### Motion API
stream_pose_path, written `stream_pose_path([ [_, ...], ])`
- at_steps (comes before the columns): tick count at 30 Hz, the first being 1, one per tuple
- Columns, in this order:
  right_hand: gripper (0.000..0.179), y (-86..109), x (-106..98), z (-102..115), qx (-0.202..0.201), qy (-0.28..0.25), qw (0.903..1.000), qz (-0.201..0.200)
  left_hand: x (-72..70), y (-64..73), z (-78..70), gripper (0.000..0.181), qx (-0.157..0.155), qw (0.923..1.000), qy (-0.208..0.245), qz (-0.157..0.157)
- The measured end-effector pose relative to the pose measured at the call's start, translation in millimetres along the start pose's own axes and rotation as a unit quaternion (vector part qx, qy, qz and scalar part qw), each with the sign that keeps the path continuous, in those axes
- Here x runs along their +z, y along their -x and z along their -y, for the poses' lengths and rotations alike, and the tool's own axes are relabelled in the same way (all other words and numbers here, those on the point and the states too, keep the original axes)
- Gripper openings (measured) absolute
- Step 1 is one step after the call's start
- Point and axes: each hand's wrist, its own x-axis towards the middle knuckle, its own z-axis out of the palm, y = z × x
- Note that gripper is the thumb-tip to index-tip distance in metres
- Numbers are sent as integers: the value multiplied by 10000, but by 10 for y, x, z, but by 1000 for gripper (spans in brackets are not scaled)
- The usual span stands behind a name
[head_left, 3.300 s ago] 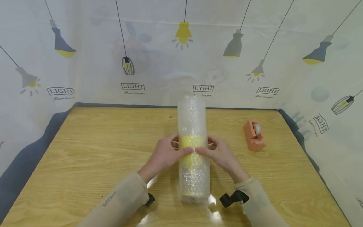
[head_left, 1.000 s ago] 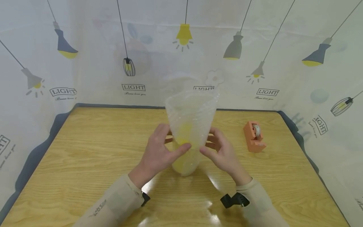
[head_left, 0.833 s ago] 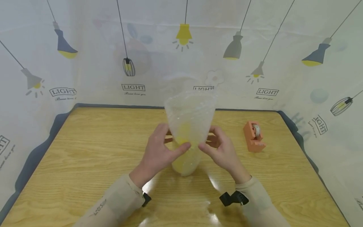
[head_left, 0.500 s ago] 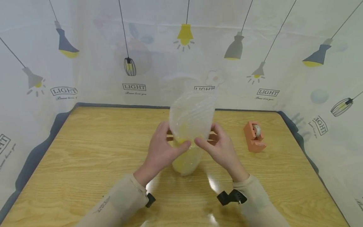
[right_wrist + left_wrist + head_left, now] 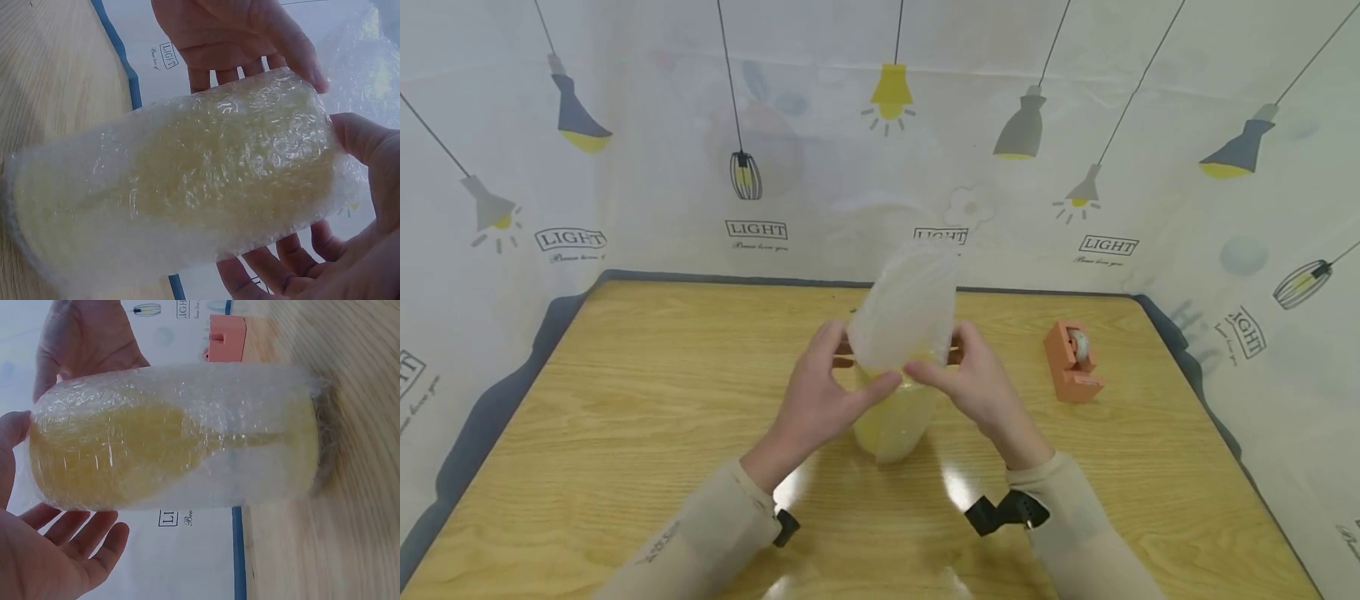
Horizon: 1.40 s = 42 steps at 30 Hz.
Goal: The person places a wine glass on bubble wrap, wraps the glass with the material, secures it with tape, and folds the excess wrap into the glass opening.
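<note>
A yellow goblet (image 5: 119, 453) with a stem and round foot shows blurrily through a bubble wrap sleeve (image 5: 906, 304). The roll stands on the wooden table, its loose upper end rising past the goblet's rim and pressed flat. My left hand (image 5: 816, 392) holds the left side near the rim, thumb in front and fingers behind. Opposite it, my right hand (image 5: 992, 400) grips the right side, its thumb pressing the wrap at the rim. The two thumb tips nearly meet in the head view. Both wrist views show the fingers curved along the wrapped sides.
An orange tape dispenser (image 5: 1072, 362) with a roll of clear tape sits on the table (image 5: 662, 400) to the right. A white lamp-printed cloth (image 5: 820, 167) hangs behind and beside the table.
The wrapped goblet looked long and narrow at first, then stood with its sleeve's top spread wide. Since then the top has narrowed and flattened as my right thumb moved left toward the left thumb.
</note>
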Motion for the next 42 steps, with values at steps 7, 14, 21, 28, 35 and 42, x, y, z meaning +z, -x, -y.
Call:
stream_pose_path([
  [7, 61, -45, 19, 19, 243, -302, 9992, 102, -113, 12, -3, 61, -104, 9991, -270, 302],
  [14, 60, -45, 41, 35, 365, -337, 9987, 54, -148, 24, 0, 62, 836, 9962, -109, -222],
  [21, 45, 15, 88, 38, 68, -121, 9996, -253, -98, 0, 32, 47, 1498, 9867, 186, -603],
  [28, 44, 37, 116, 14, -123, 6, 9991, -401, 13, -39, 17, 52, 1873, 9775, 179, -950],
  [35, 44, 67, 150, -28, -324, 81, 9977, -595, 76, -79, -1, 51, 2072, 9706, -189, -1212],
  [42, 40, 88, 141, -113, -751, -85, 9959, -502, 91, -115, -47, 24, 1930, 9679, -914, -1324],
])
